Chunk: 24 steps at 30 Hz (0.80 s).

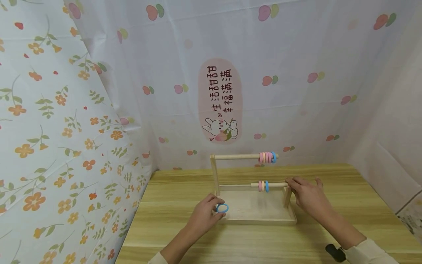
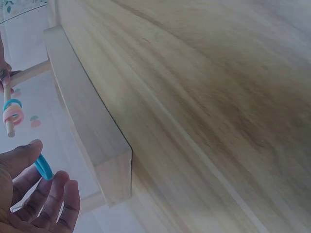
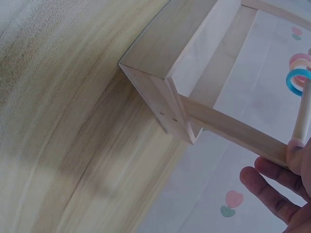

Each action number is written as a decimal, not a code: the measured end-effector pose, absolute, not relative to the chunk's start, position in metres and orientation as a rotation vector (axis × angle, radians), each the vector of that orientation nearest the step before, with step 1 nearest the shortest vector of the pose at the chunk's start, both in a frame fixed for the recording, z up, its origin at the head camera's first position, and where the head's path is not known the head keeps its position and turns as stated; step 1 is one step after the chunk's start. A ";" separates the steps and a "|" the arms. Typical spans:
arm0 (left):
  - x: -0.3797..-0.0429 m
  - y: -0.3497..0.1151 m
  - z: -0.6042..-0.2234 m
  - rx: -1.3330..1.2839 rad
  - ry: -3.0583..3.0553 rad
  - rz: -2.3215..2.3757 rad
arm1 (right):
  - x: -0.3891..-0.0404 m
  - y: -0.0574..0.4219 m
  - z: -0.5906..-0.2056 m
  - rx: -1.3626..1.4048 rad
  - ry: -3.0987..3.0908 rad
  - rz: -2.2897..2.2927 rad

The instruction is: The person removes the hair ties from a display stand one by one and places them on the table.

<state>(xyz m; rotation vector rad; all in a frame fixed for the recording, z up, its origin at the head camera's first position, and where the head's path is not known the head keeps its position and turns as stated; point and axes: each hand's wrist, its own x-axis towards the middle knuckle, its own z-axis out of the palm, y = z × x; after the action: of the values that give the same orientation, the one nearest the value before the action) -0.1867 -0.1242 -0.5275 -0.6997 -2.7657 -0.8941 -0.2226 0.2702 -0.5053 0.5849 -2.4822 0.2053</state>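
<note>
Your left hand has the blue ring pinched between thumb and fingers, near the wooden tray's front left corner, apart from both rods! Your right hand grips the short post up top, where the lower rod joins, carrying pink, cream and blue rings above the desk.

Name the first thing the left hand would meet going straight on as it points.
Probably the free end of the lower rod, touched first by the blue ring the left hand pinches; depth is unclear, so it could miss.
</note>
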 end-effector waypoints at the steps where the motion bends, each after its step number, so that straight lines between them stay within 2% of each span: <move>1: -0.186 -0.125 -0.528 -0.706 -2.764 -0.855 | -0.223 0.270 -0.505 0.585 -2.483 0.205; 12: -0.173 -0.136 -0.536 -0.748 -2.804 -0.585 | -0.222 0.270 -0.506 0.592 -2.501 0.183; 24: -0.168 -0.143 -0.539 -0.811 -2.946 -0.541 | -0.222 0.271 -0.506 0.588 -2.510 0.201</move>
<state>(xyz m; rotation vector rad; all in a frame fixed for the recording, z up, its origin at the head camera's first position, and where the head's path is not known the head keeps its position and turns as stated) -0.1680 -0.1430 -0.5391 -0.8107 -2.9463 -0.5405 -0.2221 0.2705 -0.5056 0.5881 -2.5102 0.2007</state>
